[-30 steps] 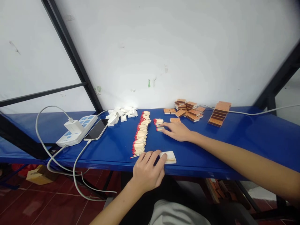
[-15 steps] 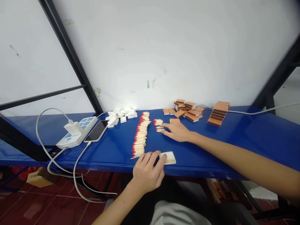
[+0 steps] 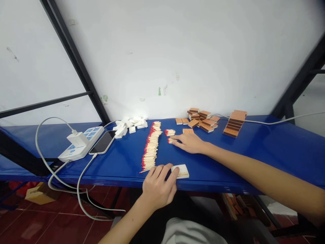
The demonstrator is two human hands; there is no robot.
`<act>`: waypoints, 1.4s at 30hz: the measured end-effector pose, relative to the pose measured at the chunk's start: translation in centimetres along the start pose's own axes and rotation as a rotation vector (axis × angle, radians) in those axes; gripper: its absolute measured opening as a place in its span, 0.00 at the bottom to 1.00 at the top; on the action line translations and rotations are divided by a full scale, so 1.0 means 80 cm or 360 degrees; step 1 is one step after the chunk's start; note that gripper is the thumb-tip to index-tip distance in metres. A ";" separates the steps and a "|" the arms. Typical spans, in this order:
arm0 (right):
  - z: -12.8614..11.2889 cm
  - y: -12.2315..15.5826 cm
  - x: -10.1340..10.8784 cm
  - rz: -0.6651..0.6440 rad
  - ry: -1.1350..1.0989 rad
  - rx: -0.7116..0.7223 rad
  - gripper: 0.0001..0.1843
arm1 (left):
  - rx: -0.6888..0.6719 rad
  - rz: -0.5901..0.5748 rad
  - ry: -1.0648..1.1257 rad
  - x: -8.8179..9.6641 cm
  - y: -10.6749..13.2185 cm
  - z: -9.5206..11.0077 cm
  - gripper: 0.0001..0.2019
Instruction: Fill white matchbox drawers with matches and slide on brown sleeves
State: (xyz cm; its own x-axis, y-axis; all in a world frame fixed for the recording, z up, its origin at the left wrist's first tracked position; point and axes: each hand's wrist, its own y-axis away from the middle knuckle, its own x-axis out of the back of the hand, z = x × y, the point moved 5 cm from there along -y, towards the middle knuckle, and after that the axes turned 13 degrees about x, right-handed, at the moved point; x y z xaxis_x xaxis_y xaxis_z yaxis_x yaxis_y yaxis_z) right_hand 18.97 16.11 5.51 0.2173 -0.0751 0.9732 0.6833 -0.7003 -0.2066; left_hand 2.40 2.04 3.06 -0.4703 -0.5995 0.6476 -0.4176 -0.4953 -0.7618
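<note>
My left hand [image 3: 159,188] rests at the shelf's front edge, its thumb and fingers closed on a white matchbox tray [image 3: 185,173]. A few matches lie inside that tray; the fingers cover its left end. Farther back, my right hand [image 3: 189,142] reaches in from the right. Its thumb and forefinger are stretched out and apart, touching a small group of matches [image 3: 169,141] on the shelf. Just behind that group is another small cluster of red-headed matches [image 3: 170,133]. A long row of matches [image 3: 151,145] runs from back to front on the left.
White empty trays [image 3: 129,124] lie heaped at the back. Orange-brown matchboxes [image 3: 208,122] are piled behind my right hand, with stacked covers [image 3: 235,122] farther right. A phone [image 3: 103,142] and a power strip [image 3: 83,144] with white cables occupy the left of the blue shelf [image 3: 254,149].
The whole view has shifted slightly. Both hands keep nearly the same places, the left on the tray and the right at the small group of matches.
</note>
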 end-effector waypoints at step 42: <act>-0.034 0.010 0.006 -0.0071 0.0360 0.0314 0.17 | 0.0223 0.0000 0.0336 0.006 -0.005 -0.005 0.18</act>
State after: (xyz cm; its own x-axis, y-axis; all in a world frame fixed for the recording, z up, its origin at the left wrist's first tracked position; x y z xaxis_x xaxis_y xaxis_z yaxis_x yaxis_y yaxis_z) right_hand 17.73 13.57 6.11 0.0385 -0.2193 0.9749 0.8155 -0.5569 -0.1574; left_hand 2.03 2.20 3.64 -0.6286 -0.4621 0.6256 -0.3127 -0.5864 -0.7473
